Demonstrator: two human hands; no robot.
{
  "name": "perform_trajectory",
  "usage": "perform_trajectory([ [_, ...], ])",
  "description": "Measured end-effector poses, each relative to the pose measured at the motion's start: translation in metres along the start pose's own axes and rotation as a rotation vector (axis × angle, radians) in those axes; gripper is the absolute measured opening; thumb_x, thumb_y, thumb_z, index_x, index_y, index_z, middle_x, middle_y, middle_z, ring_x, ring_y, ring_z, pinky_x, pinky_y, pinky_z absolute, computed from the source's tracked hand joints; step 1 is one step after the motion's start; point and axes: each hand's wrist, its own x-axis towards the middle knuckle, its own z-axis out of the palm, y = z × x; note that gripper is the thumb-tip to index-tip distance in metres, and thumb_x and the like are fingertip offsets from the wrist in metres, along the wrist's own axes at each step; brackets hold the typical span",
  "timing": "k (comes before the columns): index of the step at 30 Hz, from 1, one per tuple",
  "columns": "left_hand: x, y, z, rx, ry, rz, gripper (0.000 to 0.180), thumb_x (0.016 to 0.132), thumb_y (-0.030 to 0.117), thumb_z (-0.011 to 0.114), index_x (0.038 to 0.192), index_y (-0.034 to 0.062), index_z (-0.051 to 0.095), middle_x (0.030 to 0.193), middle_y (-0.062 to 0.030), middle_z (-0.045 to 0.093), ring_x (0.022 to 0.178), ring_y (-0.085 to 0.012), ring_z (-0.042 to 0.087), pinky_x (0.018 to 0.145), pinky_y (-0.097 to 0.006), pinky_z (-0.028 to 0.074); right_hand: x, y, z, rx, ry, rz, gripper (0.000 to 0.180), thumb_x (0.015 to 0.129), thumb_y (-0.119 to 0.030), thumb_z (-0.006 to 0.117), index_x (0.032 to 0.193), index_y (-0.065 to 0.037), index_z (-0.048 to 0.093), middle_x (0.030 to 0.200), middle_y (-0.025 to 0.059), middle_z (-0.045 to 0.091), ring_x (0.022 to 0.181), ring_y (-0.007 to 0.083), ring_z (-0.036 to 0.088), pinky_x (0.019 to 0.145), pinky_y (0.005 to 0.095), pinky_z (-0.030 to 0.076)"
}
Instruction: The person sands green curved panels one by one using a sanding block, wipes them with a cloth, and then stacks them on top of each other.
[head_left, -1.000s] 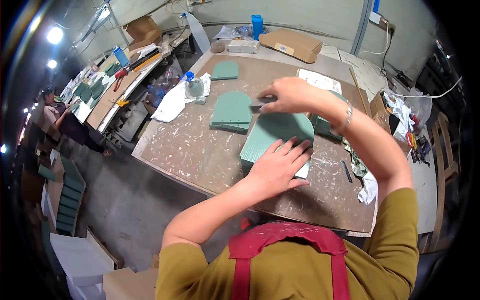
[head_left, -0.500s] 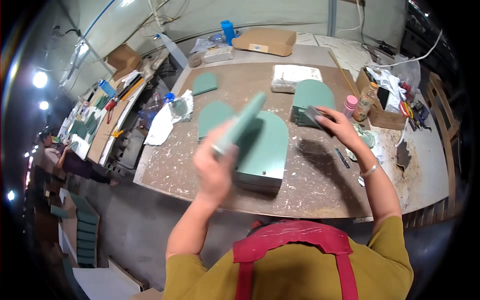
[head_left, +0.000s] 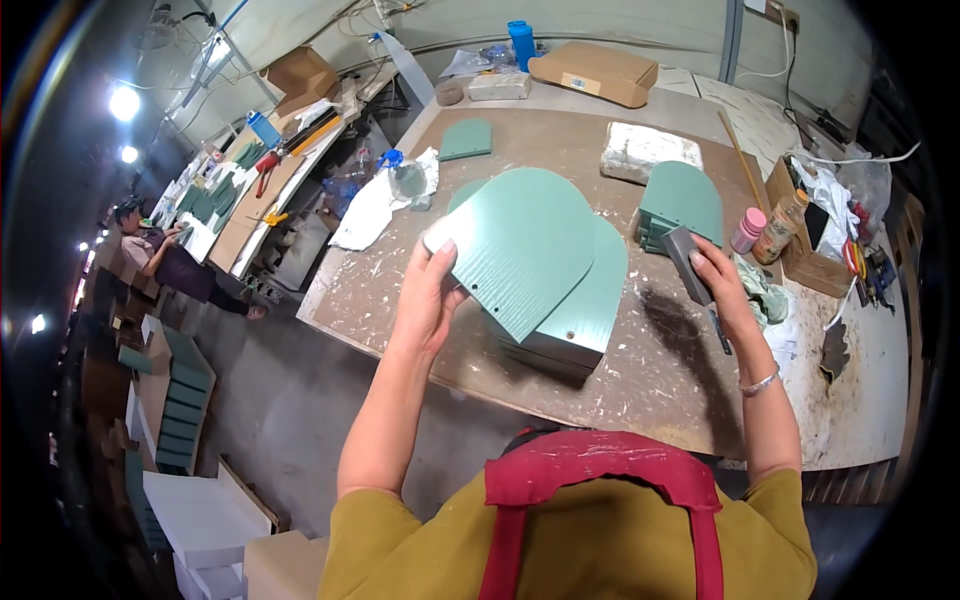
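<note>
My left hand [head_left: 428,305] grips the lower left edge of a green arch-topped panel [head_left: 525,245], held tilted with its broad face up. Two small holes show near its straight edge. Beneath it a stack of similar green panels [head_left: 605,285] lies on the table, partly covered. In my right hand [head_left: 728,290] is a dark grey rectangular block, like a sanding block [head_left: 686,262], held apart from the panel. It is right in front of a smaller stack of green arched panels [head_left: 682,195]. Another green panel [head_left: 463,192] peeks out behind the held one.
A small green piece [head_left: 467,139] and a white wrapped block [head_left: 651,152] lie farther back. At right stand a pink bottle [head_left: 747,231], a drink bottle [head_left: 781,229] and a box of cloths and tools [head_left: 815,262]. A co-worker [head_left: 150,245] is at another table, far left.
The panel in my left hand has turned from nearly edge-on to face up, over the stack. The grey block has turned and come slightly nearer. The whole view has shifted a little.
</note>
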Motion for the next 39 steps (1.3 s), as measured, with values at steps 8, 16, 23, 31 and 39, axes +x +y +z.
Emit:
perform_trajectory([
  [8,-0.003,-0.003,-0.028,0.179,0.031,0.011,0.033,0.102,0.031,0.057,0.123,0.0057,0.06,0.104,-0.005,0.067,0.091,-0.0153,0.066,0.077,-0.032,0.055,0.0,-0.032,0.032,-0.014,-0.07,-0.211,0.046,0.098,-0.024,0.061,0.138,-0.001,0.055,0.13,0.0092,0.061,0.118,0.0158,0.054,0.104,0.0286,0.04],
  [16,-0.042,0.012,-0.008,1.435,-0.057,0.801,0.046,0.089,0.032,0.069,0.127,0.0078,0.06,0.13,-0.0146,0.061,0.117,-0.0303,0.06,0.098,-0.04,0.046,-0.019,-0.029,0.027,-0.021,-0.022,-0.177,0.051,0.097,-0.029,0.063,0.139,-0.002,0.053,0.132,0.0075,0.06,0.119,0.0169,0.055,0.102,0.0297,0.042],
  [23,-0.043,-0.029,0.033,1.72,-0.427,0.87,0.082,0.072,0.045,0.078,0.14,0.0045,0.053,0.145,-0.0142,0.052,0.131,-0.0326,0.051,0.105,-0.046,0.041,-0.046,-0.079,0.067,-0.538,-0.216,-0.908,0.067,0.078,-0.035,0.078,0.137,-0.008,0.057,0.135,0.0211,0.055,0.119,0.038,0.058,0.1,0.0426,0.048],
  [31,-0.038,-0.053,0.044,1.58,-0.384,0.998,0.072,0.082,0.056,0.066,0.131,0.0031,0.061,0.137,-0.0124,0.06,0.122,-0.0334,0.059,0.099,-0.044,0.047,-0.022,-0.032,0.06,-0.664,-0.005,-0.725,0.056,0.085,-0.032,0.072,0.133,-0.007,0.06,0.13,0.024,0.057,0.115,0.0415,0.06,0.097,0.0442,0.049],
  [39,-0.041,-0.05,0.04,1.56,-0.323,1.067,0.066,0.082,0.057,0.069,0.127,0.0086,0.065,0.131,-0.0113,0.064,0.114,-0.031,0.065,0.091,-0.04,0.051,-0.034,-0.078,0.067,-0.816,-0.108,-0.504,0.056,0.088,-0.039,0.068,0.133,-0.008,0.059,0.135,0.0233,0.055,0.121,0.0428,0.057,0.101,0.0463,0.048],
])
